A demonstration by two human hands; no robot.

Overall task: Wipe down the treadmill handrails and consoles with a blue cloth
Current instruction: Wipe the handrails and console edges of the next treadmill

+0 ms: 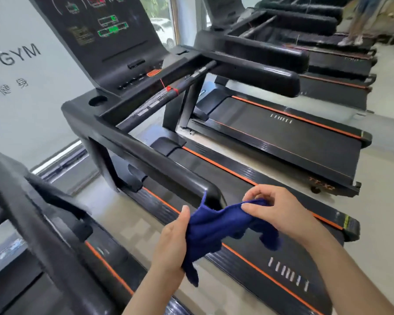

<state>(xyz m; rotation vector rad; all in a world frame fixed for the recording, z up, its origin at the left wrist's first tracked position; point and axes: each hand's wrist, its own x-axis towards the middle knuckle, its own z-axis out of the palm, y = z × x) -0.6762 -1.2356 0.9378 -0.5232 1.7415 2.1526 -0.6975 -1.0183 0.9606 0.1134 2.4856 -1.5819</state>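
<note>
A dark blue cloth [216,226] hangs stretched between my two hands, just below the rounded end of the treadmill's near black handrail [159,162]. My left hand [173,237] grips the cloth's left side, thumb up. My right hand [273,208] pinches its upper right edge with thumb and fingers. The cloth's top corner touches the handrail's end. The black console [114,44] with lit green and red displays rises at the upper left. The far handrail [259,71] runs to the right of it.
Several black treadmills with orange-striped decks stand side by side, one deck [271,258] under my hands. Another treadmill's frame [32,212] fills the lower left. A white wall with GYM lettering [21,53] is at left. A person's legs [355,30] stand at the far upper right.
</note>
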